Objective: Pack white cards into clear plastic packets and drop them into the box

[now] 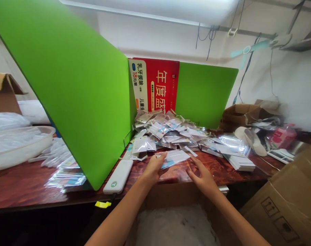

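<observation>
My left hand is closed on the near left end of a clear plastic packet with a white and blue card inside, thumb on top. My right hand is at the packet's right end, thumb and fingers apart. Its fingertips lie close to a narrow strip at that end; whether they touch it I cannot tell. Just beyond both hands spreads a loose heap of similar packets on the dark red wooden table. Below my hands stands an open cardboard box with whitish contents, blurred.
Green boards with a red printed panel stand around the heap. A white device lies at the left table edge. On the right are a stack of white cards, a red-labelled bottle and a large carton. A white basin sits far left.
</observation>
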The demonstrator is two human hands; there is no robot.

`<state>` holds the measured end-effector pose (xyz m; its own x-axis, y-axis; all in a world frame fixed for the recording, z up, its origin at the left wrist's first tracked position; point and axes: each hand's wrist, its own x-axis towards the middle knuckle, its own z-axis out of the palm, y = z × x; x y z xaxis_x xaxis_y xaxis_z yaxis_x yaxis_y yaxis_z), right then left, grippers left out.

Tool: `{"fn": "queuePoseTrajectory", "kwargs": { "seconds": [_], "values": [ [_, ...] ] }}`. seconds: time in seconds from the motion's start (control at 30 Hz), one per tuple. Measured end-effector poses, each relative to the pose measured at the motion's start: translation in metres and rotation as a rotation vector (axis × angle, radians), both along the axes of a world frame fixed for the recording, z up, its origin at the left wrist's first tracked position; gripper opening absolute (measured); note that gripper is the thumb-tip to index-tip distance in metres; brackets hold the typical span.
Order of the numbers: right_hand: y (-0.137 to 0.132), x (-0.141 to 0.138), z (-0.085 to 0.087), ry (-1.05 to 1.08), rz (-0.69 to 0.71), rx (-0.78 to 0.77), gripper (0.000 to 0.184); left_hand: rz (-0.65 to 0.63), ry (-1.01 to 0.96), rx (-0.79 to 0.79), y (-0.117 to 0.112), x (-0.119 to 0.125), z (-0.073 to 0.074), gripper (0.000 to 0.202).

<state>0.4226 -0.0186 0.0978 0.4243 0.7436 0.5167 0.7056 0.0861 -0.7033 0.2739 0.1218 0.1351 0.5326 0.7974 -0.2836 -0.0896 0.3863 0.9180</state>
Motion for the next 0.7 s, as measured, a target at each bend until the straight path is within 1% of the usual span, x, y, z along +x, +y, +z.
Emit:
{"fn": "queuePoseTrajectory", "kwargs": {
  "seconds": [0.1, 0.23, 0.27, 0.33, 0.4, 0.47, 0.53, 0.6, 0.7],
  "values": [
    [-0.006, -0.003, 0.007, -0.035, -0.003, 0.046, 0.043, -0.064, 0.081, 0.054, 0.002, 0.0, -0.002, 0.029],
    [-0.014, -0.005, 0.015, -0.054, -0.024, 0.045, 0.032, -0.21, 0.192, 0.179, 0.002, -0.002, -0.001, 0.031],
    [-0.016, -0.005, 0.016, -0.063, -0.033, 0.035, 0.031, -0.236, 0.228, 0.215, 0.002, -0.002, -0.001, 0.035],
    [-0.018, -0.006, 0.018, -0.091, -0.032, 0.008, 0.028, -0.259, 0.313, 0.292, 0.004, -0.001, -0.003, 0.049],
    [-0.019, -0.007, 0.02, -0.119, -0.011, -0.011, 0.026, -0.249, 0.395, 0.38, 0.006, 0.001, -0.005, 0.066],
    [-0.019, -0.008, 0.021, -0.133, 0.006, -0.002, 0.025, -0.232, 0.449, 0.477, 0.009, 0.003, -0.009, 0.075],
    [-0.018, -0.01, 0.021, -0.144, 0.025, 0.04, 0.024, -0.233, 0.48, 0.57, 0.012, 0.004, -0.013, 0.073],
    [-0.016, -0.011, 0.02, -0.164, 0.049, 0.084, 0.023, -0.257, 0.498, 0.647, 0.015, 0.005, -0.017, 0.066],
    [-0.011, -0.01, 0.016, -0.218, 0.054, 0.118, 0.023, -0.301, 0.503, 0.727, 0.018, 0.005, -0.021, 0.062]
  ]
}}
